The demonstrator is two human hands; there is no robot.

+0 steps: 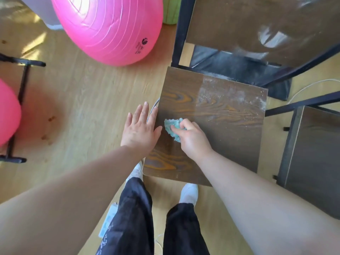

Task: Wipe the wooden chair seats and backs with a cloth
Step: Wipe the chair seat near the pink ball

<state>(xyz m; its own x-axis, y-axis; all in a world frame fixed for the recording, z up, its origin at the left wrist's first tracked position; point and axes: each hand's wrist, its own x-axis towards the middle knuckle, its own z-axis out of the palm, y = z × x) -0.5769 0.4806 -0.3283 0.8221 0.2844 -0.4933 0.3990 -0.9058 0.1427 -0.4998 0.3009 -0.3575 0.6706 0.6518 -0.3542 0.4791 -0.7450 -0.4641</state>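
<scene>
A dark wood-grain chair seat (220, 115) fills the middle of the view, its far right part dusted with white specks. Its back (239, 21) rises beyond, also smeared with dust, on a black metal frame. My right hand (193, 138) grips a crumpled teal cloth (173, 127) and presses it on the seat's left half. My left hand (140, 128) is flat with straight, spread fingers at the seat's left edge, thumb over the edge. A second wooden chair seat (312, 159) stands at the right.
A large pink exercise ball (108, 24) sits on the wooden floor at the upper left. Another pink ball (8, 111) rests in a black frame (22, 85) at the left edge. A white cable (303, 89) lies on the floor to the right. My legs and white shoes (189, 193) stand at the seat's front.
</scene>
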